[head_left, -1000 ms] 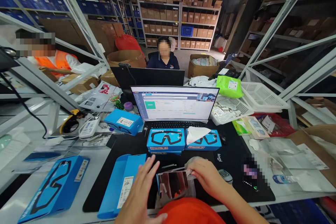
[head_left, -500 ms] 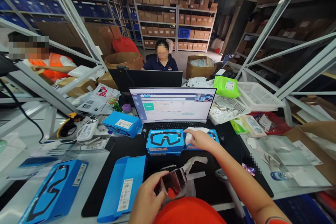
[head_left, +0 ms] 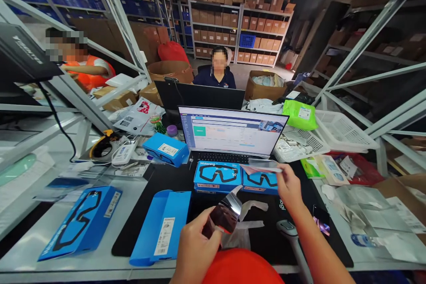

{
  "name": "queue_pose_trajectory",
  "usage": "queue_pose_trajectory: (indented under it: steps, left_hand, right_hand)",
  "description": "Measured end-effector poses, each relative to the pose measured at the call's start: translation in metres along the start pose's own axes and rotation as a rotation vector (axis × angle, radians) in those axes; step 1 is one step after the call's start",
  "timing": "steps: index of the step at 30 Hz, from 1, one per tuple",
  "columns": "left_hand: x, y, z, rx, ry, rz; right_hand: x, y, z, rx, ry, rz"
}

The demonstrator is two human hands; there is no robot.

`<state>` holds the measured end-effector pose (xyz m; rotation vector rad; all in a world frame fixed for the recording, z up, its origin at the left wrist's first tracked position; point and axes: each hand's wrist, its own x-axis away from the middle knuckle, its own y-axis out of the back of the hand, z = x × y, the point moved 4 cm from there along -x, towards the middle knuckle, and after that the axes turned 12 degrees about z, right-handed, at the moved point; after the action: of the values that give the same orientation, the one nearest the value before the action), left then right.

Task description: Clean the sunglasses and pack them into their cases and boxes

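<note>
My left hand (head_left: 197, 240) pinches a dark, glossy, mirrored lens (head_left: 223, 218) low in front of me, thumb on its near side. My right hand (head_left: 290, 185) is farther forward and closed on a thin translucent plastic sleeve (head_left: 262, 167), which stretches leftward above a blue glasses box (head_left: 259, 182). Another blue glasses box (head_left: 218, 174) sits beside that one, before the laptop (head_left: 233, 135). Pale crumpled strips (head_left: 253, 206) lie on the black mat (head_left: 266, 242) just right of the lens. An opened blue box (head_left: 161, 230) rests left of my left hand.
A barcode scanner (head_left: 288, 228) and a phone (head_left: 321, 221) lie at right on the mat. Farther left are a glasses box (head_left: 81, 222) and a tilted blue box (head_left: 165, 148). White baskets (head_left: 346, 131) stand back right. Two people sit beyond the desk.
My right hand has moved right and nearer to me, and the plastic sleeve now stretches out from its fingers. The lens in my left hand has tilted upward. The camera view has shifted left.
</note>
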<state>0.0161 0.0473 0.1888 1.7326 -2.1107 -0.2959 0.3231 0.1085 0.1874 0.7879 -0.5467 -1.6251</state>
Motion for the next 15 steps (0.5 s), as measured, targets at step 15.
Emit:
queue_pose_trajectory:
  steps: [15]
  left_hand:
    - [-0.014, -0.031, -0.003, 0.134, 0.078, 0.184]
  right_hand:
    - [0.098, -0.057, 0.007, -1.198, -0.505, 0.105]
